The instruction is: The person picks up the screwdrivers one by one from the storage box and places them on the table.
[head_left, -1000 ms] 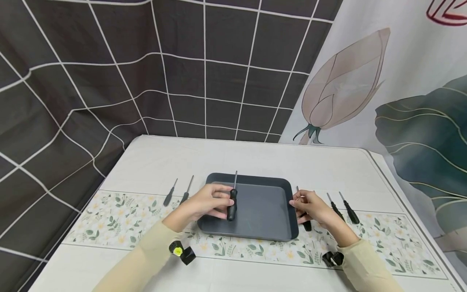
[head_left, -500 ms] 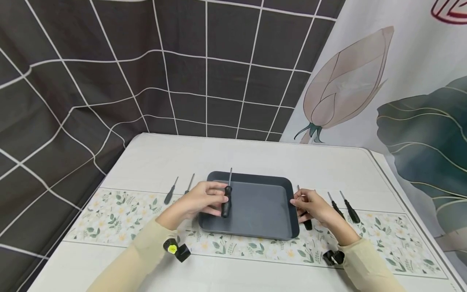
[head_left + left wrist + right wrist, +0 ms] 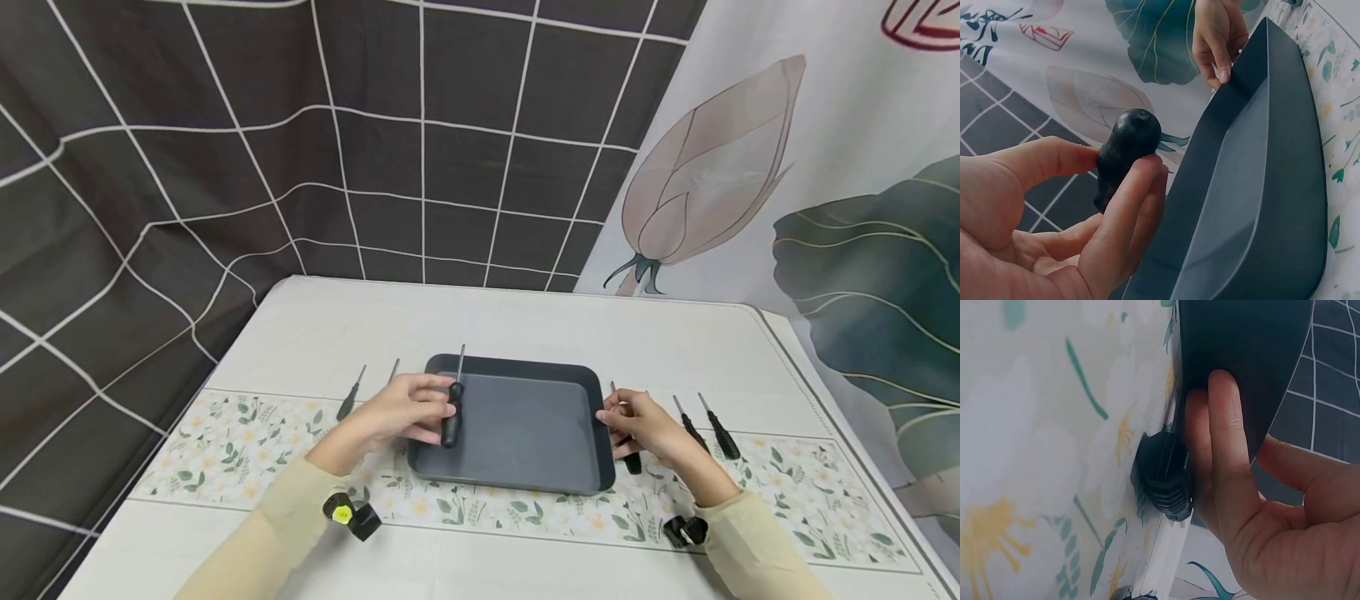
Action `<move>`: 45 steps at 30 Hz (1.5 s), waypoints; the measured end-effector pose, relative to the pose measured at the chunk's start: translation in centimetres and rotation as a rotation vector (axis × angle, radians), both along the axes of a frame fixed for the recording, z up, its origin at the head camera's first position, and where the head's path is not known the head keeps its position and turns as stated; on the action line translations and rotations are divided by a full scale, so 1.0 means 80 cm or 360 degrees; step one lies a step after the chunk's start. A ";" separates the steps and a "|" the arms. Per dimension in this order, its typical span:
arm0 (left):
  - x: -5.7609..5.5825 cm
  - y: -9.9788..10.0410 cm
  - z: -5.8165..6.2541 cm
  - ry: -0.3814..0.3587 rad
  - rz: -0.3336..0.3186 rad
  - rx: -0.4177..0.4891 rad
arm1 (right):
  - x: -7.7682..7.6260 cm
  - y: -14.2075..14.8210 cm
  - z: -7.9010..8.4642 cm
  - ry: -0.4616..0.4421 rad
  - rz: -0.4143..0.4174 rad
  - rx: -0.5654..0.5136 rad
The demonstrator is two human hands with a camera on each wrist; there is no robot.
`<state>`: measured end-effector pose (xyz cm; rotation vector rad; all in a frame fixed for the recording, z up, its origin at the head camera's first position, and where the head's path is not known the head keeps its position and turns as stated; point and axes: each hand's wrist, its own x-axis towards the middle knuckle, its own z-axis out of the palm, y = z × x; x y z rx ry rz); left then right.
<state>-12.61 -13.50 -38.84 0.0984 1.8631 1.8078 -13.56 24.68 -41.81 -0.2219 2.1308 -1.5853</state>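
Note:
My left hand (image 3: pixel 397 410) pinches the black handle of a screwdriver (image 3: pixel 452 414) between thumb and fingers, its metal shaft pointing away over the left part of a dark grey baking tray (image 3: pixel 525 487). In the left wrist view the rounded butt of the screwdriver (image 3: pixel 1138 128) faces the camera, above the tray's wall. My right hand (image 3: pixel 641 425) holds the tray's right rim, thumb on top and fingers against the outer wall, as the right wrist view shows. Another black-handled screwdriver (image 3: pixel 1166 475) lies on the cloth right beside those fingers.
Two screwdrivers lie left of the tray: a small one (image 3: pixel 347 403) and one mostly behind my left hand, its shaft (image 3: pixel 394 370) showing. Farther right lie two more black screwdrivers, a nearer one (image 3: pixel 691 424) and an outer one (image 3: pixel 722 432). A white floral cloth (image 3: pixel 247 450) covers the table.
My left hand has moved left with the screwdriver, from further in over the tray to its left side. The right hand stays at the tray's right rim.

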 end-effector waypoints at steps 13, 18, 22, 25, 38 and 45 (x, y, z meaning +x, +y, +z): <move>0.002 -0.019 -0.001 0.0027 0.0025 -0.0007 | 0.000 0.000 0.001 -0.0010 -0.0005 0.0006; 0.002 -0.026 0.001 0.0029 0.0050 -0.0042 | 0.001 -0.001 0.000 -0.0012 -0.0012 0.0011; 0.002 -0.033 0.001 0.0047 0.0040 -0.0046 | 0.000 -0.001 0.000 -0.0019 -0.0016 0.0008; 0.002 -0.039 0.000 0.0041 0.0039 -0.0037 | 0.000 -0.001 0.000 -0.0018 -0.0018 0.0008; 0.000 -0.056 -0.003 0.0057 0.0050 -0.0029 | 0.001 -0.003 0.003 -0.0030 -0.0056 0.0031; 0.002 -0.066 -0.004 0.0039 0.0088 -0.0047 | 0.001 -0.004 0.004 -0.0029 -0.0052 0.0046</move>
